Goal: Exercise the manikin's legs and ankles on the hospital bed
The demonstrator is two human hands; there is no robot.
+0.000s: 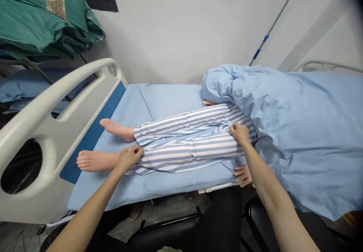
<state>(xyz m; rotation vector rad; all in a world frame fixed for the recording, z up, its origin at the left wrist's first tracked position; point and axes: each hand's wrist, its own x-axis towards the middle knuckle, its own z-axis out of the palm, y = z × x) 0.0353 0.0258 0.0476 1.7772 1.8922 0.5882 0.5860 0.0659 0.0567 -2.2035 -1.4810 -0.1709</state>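
Blue-and-white striped pyjama trousers (176,153) cover the legs of what looks like a care mannequin lying on the bed. My left hand (130,156) is closed in a pinch on the trouser cuff of the near leg, just above the bare near foot (96,161). Higher up, my right hand (239,132) pinches the striped cloth at the inner thigh. The far foot (117,129) sticks out of the other cuff. A mannequin hand (243,174) rests at the bed's near edge, below my right forearm.
A blue quilt (297,123) is bunched over the mannequin's upper body at right. The bed's footboard (56,131) stands at left. Folded green cloth (42,21) lies on a rack behind it. Black chairs (167,233) sit along the near side, and a pole (263,44) leans by the wall.
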